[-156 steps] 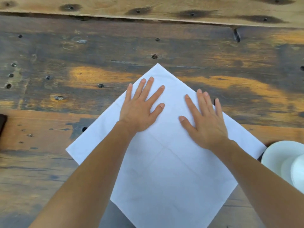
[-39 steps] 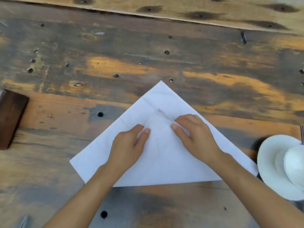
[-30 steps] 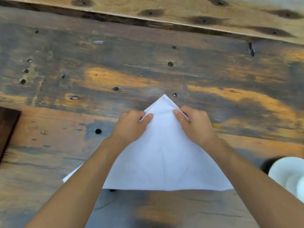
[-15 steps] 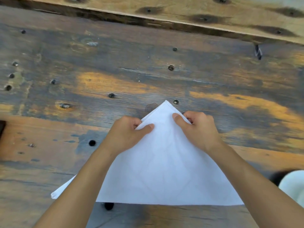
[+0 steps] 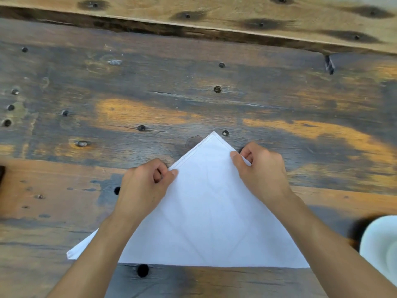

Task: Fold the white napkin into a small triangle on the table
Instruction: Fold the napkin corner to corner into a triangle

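Note:
The white napkin (image 5: 206,218) lies on the worn wooden table (image 5: 150,87), folded in half into a large triangle. Its apex points away from me and its long folded edge runs along the near side. My left hand (image 5: 146,186) pinches the left sloping edge a short way below the apex, thumb on top. My right hand (image 5: 260,171) pinches the right sloping edge at about the same height. The two layers line up at the apex, with stitched hems showing. My forearms cover the napkin's lower left and lower right parts.
A white plate (image 5: 380,248) sits at the right edge, close to the napkin's right corner. A lighter plank (image 5: 236,16) runs across the far side. Dark holes dot the tabletop, one (image 5: 142,270) just below the napkin's near edge.
The near corner was folded over onto the far corner, turning the flat square into a triangle. In the last second both hands slid slightly outward along the sloping edges near the apex.

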The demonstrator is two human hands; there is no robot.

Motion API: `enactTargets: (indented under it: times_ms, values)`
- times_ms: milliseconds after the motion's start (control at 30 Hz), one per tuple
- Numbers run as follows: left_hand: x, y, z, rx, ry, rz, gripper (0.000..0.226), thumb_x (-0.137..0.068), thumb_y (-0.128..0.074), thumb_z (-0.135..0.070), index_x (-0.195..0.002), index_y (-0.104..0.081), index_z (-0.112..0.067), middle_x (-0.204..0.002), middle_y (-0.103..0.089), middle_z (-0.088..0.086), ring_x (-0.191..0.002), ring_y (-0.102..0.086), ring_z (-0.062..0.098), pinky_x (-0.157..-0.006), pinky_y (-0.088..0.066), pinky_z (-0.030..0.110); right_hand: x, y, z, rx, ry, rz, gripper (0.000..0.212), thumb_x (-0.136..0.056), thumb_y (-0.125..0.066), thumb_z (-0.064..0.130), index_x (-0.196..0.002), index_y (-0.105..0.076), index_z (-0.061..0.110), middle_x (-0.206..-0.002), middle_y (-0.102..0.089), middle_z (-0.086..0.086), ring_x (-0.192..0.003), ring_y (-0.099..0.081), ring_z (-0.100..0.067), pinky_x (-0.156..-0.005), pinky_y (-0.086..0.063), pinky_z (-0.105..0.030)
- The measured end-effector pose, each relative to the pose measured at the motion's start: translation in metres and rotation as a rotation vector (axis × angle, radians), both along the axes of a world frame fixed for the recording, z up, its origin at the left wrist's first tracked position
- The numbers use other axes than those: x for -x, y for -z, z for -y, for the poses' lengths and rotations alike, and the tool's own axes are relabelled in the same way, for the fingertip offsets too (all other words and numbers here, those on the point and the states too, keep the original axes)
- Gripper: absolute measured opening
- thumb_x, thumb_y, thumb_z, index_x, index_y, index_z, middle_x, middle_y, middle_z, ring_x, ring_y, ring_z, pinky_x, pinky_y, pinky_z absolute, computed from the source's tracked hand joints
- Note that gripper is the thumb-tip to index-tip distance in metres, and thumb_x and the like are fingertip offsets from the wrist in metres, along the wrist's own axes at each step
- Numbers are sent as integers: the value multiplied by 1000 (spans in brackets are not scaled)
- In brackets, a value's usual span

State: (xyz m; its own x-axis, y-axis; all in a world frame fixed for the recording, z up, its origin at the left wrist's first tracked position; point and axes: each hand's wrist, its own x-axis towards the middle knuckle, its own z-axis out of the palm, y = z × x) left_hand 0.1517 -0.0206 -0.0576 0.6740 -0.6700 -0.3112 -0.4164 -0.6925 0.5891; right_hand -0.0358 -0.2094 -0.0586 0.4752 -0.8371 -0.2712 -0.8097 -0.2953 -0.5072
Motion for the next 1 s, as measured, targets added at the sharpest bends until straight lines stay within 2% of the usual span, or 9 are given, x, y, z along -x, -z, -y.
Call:
enactTargets:
  times_ms: [167,300,400,533,667,767,867,933,1000]
  values:
    - [-2,3,-1,6,-9,26,30,-91,-73,-40,-69,-57,-25,-52,-53,-6,-64,-55,9,-56,-37,13,3,5,0,8,17,19,30,-93,-64,45,-76,-54,22,-65,-60,6,-68,-56,-19,-61,-40,-31]
    - [-1,6,-2,-4,-25,59,31,-92,-69,-44,-71,-56,-24,-53,-54,-4,-57,-55,10,-56,-38,21,2,8,1,4,29,15,33,-93,-64,49,-75,-53,23,-66,-60,6,-67,-55,-18,-60,-35,-30]
    - [0,8,0,58,-60,132,30,-92,-70,-42,-72,-56,-25,-61,-57,-7,-61,-56,8,-56,-39,26,2,8,2,-19,52,7,35,-93,-63,51,-75,-54,21,-68,-60,5,-70,-56,-20,-61,-36,-31]
    - [-1,6,-4,109,-43,166,20,-84,-77,-46,-85,-63,-31,-82,-55,-16,-76,-55,3,-63,-39,18,-1,9,2,-34,53,4,35,-94,-63,50,-75,-53,22,-68,-59,5,-70,-55,-18,-59,-34,-30]
    - [-6,4,-24,83,26,283,20,-85,-80,-40,-92,-66,-28,-77,-52,-17,-75,-48,14,-68,-42,34,-3,7,0,-35,39,20,34,-95,-62,49,-77,-53,22,-70,-58,6,-70,-54,-17,-59,-34,-30]
    - [-3,7,-38,86,2,309,26,-90,-69,-50,-93,-66,-25,-77,-53,-13,-75,-48,17,-73,-44,40,0,7,0,-32,22,-7,33,-96,-61,48,-78,-53,21,-70,-57,6,-71,-54,-19,-58,-33,-30]
    - [4,12,-50,90,42,475,43,-94,-54,-54,-110,-70,-17,-100,-63,-1,-89,-54,28,-83,-38,42,2,0,-1,-3,-13,-36,27,-96,-61,46,-88,-58,20,-81,-60,2,-81,-57,-25,-59,-37,-30]
    - [13,14,-57,119,126,597,43,-98,-53,-48,-125,-66,-17,-125,-63,4,-109,-58,31,-91,-33,44,6,-6,-11,186,-70,-37,28,-95,-65,41,-109,-64,17,-104,-64,-5,-96,-57,-32,-76,-43,-37]
    - [26,18,-64,153,287,643,46,-101,-53,-41,-139,-60,-14,-145,-57,7,-131,-53,31,-106,-32,49,9,-10,-37,351,-133,29,41,-96,-65,36,-128,-62,10,-127,-61,-13,-112,-56,-39,-92,-43,-48]
